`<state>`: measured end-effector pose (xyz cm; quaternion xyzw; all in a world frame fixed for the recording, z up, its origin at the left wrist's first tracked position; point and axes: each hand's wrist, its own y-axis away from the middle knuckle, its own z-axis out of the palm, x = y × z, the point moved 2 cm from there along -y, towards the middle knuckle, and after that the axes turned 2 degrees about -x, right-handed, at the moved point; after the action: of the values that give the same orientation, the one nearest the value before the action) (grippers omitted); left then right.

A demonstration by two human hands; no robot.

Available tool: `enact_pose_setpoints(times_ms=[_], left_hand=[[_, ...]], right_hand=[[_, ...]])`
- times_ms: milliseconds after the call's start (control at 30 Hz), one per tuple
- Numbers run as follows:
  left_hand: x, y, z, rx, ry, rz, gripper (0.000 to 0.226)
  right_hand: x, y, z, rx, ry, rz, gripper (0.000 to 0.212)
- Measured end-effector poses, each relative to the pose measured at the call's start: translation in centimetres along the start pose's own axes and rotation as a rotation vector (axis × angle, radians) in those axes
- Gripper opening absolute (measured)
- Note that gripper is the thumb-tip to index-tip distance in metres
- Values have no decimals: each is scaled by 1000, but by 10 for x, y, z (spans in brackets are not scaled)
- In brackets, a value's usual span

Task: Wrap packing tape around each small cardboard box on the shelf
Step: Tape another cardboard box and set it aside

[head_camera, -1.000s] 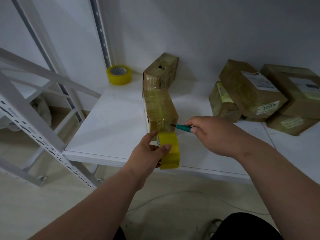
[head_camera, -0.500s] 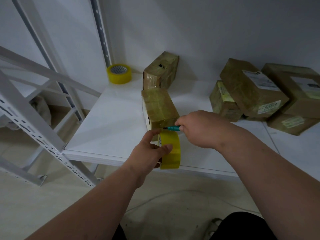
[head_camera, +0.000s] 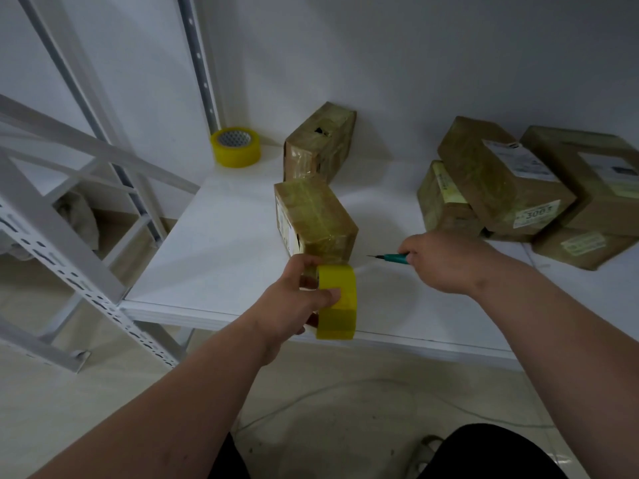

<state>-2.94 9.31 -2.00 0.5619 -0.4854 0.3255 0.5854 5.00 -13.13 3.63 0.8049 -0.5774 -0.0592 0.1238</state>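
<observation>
Our left hand (head_camera: 294, 299) gripped the yellow tape roll (head_camera: 337, 302) at the shelf's (head_camera: 224, 243) front edge, just below the front box (head_camera: 313, 219). Right hand (head_camera: 446, 261), grip clamped on the green cutter (head_camera: 394, 258), had pulled back to the right, away from the box; half a sec earlier its tip was at the tape. Prob. the strip's cut, so this box looks done. Next box: the stack (head_camera: 511, 188) at the right.

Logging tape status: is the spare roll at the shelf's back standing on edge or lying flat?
Lying flat: the spare roll rests on the shelf, its core opening facing up.
</observation>
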Motion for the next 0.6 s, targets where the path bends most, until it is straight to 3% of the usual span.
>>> enact_pose_setpoints(times_ms=[300, 433, 500, 600], left_hand=[[-1, 3, -1, -14, -29, 11, 48], [-1, 2, 0, -4, -35, 21, 48], [0, 3, 1, -5, -32, 28, 47], [1, 5, 0, -11, -44, 31, 46]], right_hand=[[2, 3, 74, 147, -10, 97, 33], [-28, 0, 50, 258, -667, 88, 37], [-49, -3, 39, 208, -943, 71, 35], [-71, -8, 33, 89, -1158, 105, 22]])
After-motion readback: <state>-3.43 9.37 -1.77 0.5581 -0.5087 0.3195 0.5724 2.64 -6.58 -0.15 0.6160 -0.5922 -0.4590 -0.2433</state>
